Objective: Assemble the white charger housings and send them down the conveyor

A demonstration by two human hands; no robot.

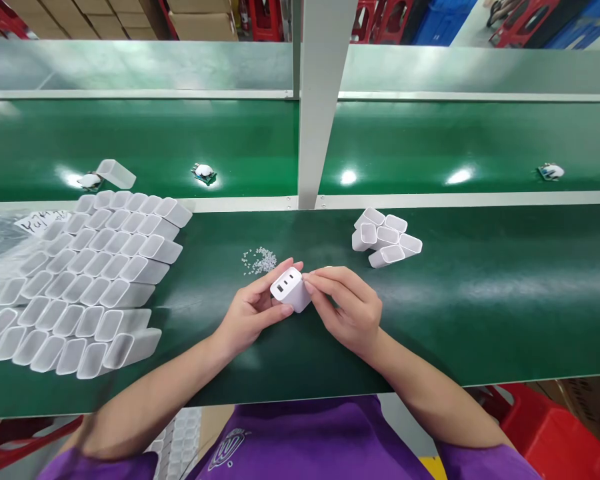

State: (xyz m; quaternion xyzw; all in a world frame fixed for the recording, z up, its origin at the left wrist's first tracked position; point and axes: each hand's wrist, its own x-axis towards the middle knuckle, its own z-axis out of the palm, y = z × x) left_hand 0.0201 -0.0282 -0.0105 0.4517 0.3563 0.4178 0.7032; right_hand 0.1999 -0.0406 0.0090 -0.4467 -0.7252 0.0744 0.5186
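A white charger housing with several dark port slots in its end face sits in my left hand, thumb on the near side and fingers behind. My right hand has thumb and forefinger pinched at the housing's upper right edge. Whatever lies between those fingertips is too small to make out. Just behind my left hand a small heap of tiny clear pieces is scattered on the green bench.
Rows of open white housings stand on the left beside a plastic bag. A smaller group of housings is at right. Behind a metal post, a green belt carries small circuit assemblies and one housing.
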